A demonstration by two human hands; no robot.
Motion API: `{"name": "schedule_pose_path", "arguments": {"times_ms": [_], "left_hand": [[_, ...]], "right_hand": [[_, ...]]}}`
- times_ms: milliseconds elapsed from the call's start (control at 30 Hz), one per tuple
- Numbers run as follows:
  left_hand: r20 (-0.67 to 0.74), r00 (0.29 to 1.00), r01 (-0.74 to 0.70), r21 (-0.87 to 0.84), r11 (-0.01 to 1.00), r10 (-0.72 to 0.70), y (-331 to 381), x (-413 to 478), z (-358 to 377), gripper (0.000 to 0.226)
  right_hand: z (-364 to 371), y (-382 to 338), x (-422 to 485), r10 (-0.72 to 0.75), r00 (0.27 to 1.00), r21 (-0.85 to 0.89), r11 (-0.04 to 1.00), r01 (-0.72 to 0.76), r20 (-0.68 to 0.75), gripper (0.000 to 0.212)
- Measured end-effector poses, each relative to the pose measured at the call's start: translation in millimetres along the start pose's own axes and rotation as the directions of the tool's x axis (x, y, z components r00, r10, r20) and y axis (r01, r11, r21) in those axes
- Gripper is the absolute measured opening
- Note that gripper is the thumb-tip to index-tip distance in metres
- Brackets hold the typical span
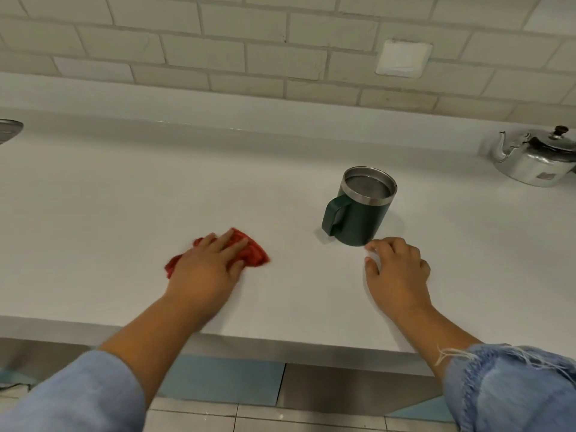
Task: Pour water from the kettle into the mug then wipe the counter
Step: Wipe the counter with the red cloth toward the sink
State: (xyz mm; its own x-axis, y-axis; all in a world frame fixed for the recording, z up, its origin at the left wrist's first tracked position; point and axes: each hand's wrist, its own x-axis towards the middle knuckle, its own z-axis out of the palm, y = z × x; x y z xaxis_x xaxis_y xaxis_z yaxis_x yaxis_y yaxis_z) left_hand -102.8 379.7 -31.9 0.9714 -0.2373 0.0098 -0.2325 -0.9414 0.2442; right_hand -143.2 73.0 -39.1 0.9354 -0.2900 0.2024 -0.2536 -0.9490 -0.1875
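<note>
A dark green mug with a steel rim stands upright on the white counter, its handle toward the left; liquid shows inside. The metal kettle sits at the far right, spout pointing left. My left hand lies flat on a crumpled red cloth, pressing it onto the counter left of the mug. My right hand rests on the counter just in front of the mug with fingers curled and apart, fingertips close to the mug's base, holding nothing.
A tiled wall with a white socket plate runs behind the counter. A metal object pokes in at the left edge. The counter's front edge is near my forearms, with tiled floor below.
</note>
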Motion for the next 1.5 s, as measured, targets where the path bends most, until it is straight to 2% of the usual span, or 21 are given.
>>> {"name": "schedule_pose_path", "arguments": {"times_ms": [100, 167, 233, 300, 367, 567, 667, 733, 800, 833, 900, 1000, 1067, 1133, 1167, 1233, 1300, 1333, 1400, 1433, 1500], "left_hand": [[-0.068, 0.987, 0.138, -0.101, 0.985, -0.145, -21, 12, -19, 0.04], [-0.118, 0.979, 0.141, -0.211, 0.967, -0.169, -11, 17, -24, 0.037], [-0.108, 0.993, 0.026, -0.259, 0.965, -0.056, 19, 13, -16, 0.039], [-0.009, 0.993, -0.119, -0.132, 0.984, 0.119, 56, -3, 7, 0.049], [0.071, 0.985, -0.159, 0.015, 0.987, 0.158, 73, -11, 26, 0.059], [-0.004, 0.999, 0.041, 0.032, 0.999, -0.041, 21, 61, 5, 0.051], [-0.092, 0.992, 0.073, -0.105, 0.992, -0.082, 16, 86, 1, 0.045], [-0.088, 0.995, -0.052, -0.185, 0.981, 0.036, 41, 94, 9, 0.043], [-0.022, 0.973, -0.232, -0.075, 0.97, 0.231, 74, 99, 27, 0.049], [0.015, 0.961, -0.275, -0.018, 0.961, 0.276, 84, 103, 34, 0.052], [0.039, 0.973, -0.231, 0.04, 0.972, 0.229, 82, 127, 35, 0.053], [-0.039, 0.999, -0.023, 0.047, 0.999, 0.025, 45, 167, 21, 0.048], [-0.107, 0.986, 0.124, -0.031, 0.992, -0.127, 23, 179, 10, 0.044], [-0.157, 0.973, 0.15, -0.138, 0.979, -0.171, 29, 186, 7, 0.04], [-0.151, 0.98, 0.097, -0.193, 0.976, -0.128, 43, 191, 7, 0.039], [-0.1, 0.992, -0.101, -0.243, 0.965, 0.079, 83, 205, 11, 0.038], [0.026, 0.944, -0.321, -0.146, 0.936, 0.328, 122, 215, 21, 0.045], [0.119, 0.91, -0.389, -0.087, 0.917, 0.397, 134, 220, 27, 0.053], [0.25, 0.872, -0.437, 0.006, 0.899, 0.422, 142, 237, 34, 0.069], [0.256, 0.877, -0.429, 0.033, 0.903, 0.407, 139, 248, 36, 0.069], [0.162, 0.937, -0.32, 0.041, 0.946, 0.31, 124, 267, 35, 0.057]], "right_hand": [[-1, 0, 0, 0.002, 1.0, -0.004, 1.0, -0.002, 0.006, 0.033], [-1, 0, 0, 0.003, 1.0, 0.004, 1.0, -0.003, 0.003, 0.032], [0, 1, -1, 0.006, 1.0, 0.018, 1.0, -0.006, -0.005, 0.032], [1, 1, 0, 0.013, 1.0, 0.033, 0.999, -0.012, -0.007, 0.031], [1, 3, 0, 0.021, 1.0, 0.043, 0.999, -0.021, -0.003, 0.031], [2, 13, 11, 0.032, 0.999, 0.123, 0.992, -0.036, 0.034, 0.023], [-4, 38, 40, 0.087, 0.996, 0.227, 0.97, -0.089, 0.019, 0.018], [-11, 57, 68, 0.169, 0.985, 0.292, 0.943, -0.159, -0.011, 0.016], [-11, 69, 97, 0.199, 0.98, 0.232, 0.953, -0.194, 0.004, 0.019], [-9, 71, 111, 0.179, 0.983, 0.179, 0.967, -0.181, 0.028, 0.024], [-2, 71, 134, 0.122, 0.989, 0.1, 0.986, -0.13, 0.083, 0.031], [11, 69, 151, 0.074, 0.99, 0.053, 0.995, -0.081, 0.117, 0.034], [19, 69, 153, 0.061, 0.994, 0.073, 0.995, -0.068, 0.09, 0.034], [23, 70, 152, 0.043, 0.996, 0.07, 0.996, -0.048, 0.072, 0.034], [24, 71, 151, 0.033, 0.997, 0.065, 0.997, -0.037, 0.07, 0.034], [24, 73, 151, 0.022, 0.997, 0.065, 0.998, -0.026, 0.069, 0.033], [22, 75, 151, 0.022, 0.997, 0.07, 0.997, -0.027, 0.067, 0.033], [22, 76, 151, 0.02, 0.998, 0.071, 0.997, -0.025, 0.067, 0.033], [24, 78, 150, 0.014, 0.998, 0.069, 0.997, -0.019, 0.068, 0.035], [24, 79, 151, 0.016, 0.997, 0.07, 0.997, -0.02, 0.071, 0.035], [25, 79, 151, 0.023, 0.997, 0.075, 0.997, -0.029, 0.079, 0.036]]}}
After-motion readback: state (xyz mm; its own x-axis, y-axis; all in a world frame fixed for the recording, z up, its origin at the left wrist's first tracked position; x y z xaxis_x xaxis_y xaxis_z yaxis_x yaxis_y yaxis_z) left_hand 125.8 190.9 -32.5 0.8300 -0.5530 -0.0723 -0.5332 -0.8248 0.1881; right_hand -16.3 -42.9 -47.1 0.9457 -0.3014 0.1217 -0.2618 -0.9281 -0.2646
